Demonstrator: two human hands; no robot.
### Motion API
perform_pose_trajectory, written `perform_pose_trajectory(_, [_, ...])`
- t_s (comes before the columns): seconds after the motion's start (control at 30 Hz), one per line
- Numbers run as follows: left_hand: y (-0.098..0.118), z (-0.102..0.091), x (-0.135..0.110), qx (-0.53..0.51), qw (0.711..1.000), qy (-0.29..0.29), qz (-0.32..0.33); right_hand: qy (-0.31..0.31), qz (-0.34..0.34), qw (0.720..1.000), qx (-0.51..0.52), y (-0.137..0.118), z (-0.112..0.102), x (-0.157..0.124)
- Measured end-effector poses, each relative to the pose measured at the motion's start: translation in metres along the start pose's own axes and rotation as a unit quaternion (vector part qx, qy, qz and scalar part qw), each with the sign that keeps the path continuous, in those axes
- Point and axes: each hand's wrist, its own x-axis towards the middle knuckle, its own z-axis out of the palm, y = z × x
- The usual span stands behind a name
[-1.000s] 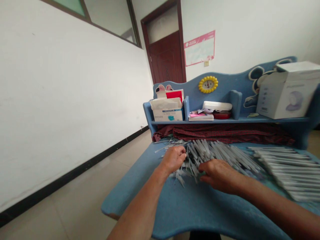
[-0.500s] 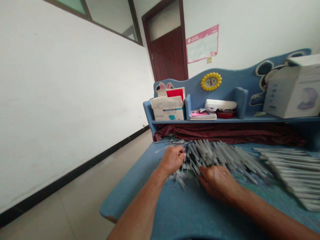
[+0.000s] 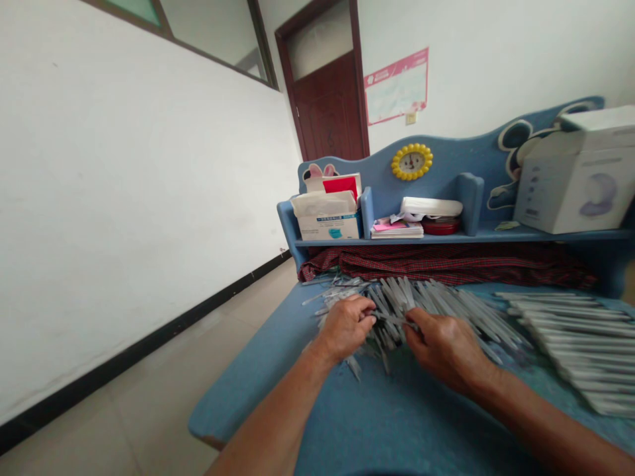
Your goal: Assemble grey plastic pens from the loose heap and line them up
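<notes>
A loose pile of thin, greyish, see-through plastic strips [image 3: 446,304] lies on the blue desk. My left hand [image 3: 347,325] is closed in a pinch at the pile's left part, on one end of a thin strip [image 3: 391,318]. The other end of that strip is in the closed fingers of my right hand [image 3: 446,347], so it spans the gap between both hands, just above the pile. Shorter bits of strip [image 3: 353,365] lie scattered below and left of my left hand. Whether more than one strip is in my fingers is hidden.
Rows of long, pale grey bundles [image 3: 585,344] lie at the desk's right. A dark red checked cloth [image 3: 436,264] runs under the blue shelf [image 3: 481,237], which holds a mask box [image 3: 330,225], papers and a big white box [image 3: 570,178]. The desk edge [image 3: 233,377] is at left.
My right hand has risen from the pile's front edge, and a thin strip now stretches between both hands. My left hand has shifted slightly down. The view has turned a little right.
</notes>
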Motion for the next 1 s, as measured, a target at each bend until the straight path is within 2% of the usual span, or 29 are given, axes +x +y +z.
perform_pose_trajectory(0.3, [0.002,0.009,-0.004,0.052,0.997,-0.014,0.057,0.036,0.018,0.993,0.113,0.007,0.004,0.001])
perform_pose_trajectory(0.53, [0.008,0.009,-0.004,0.032,0.997,0.016,0.067,0.048,0.054,0.960,0.271,0.007,-0.001,0.002])
perform_pose_trajectory(0.63, [0.009,0.008,-0.003,0.015,0.998,0.010,0.058,0.042,0.082,0.929,0.358,0.006,-0.003,0.003])
perform_pose_trajectory(0.87, [0.020,0.004,-0.004,-0.041,0.998,0.018,0.055,-0.005,0.134,0.816,0.562,0.003,0.001,0.005])
perform_pose_trajectory(0.93, [0.025,0.004,-0.004,-0.057,0.996,0.005,0.065,-0.024,0.135,0.800,0.584,0.001,0.002,0.005])
perform_pose_trajectory(1.0, [0.028,0.003,-0.005,-0.071,0.994,-0.013,0.077,-0.038,0.122,0.796,0.591,-0.001,0.001,0.005])
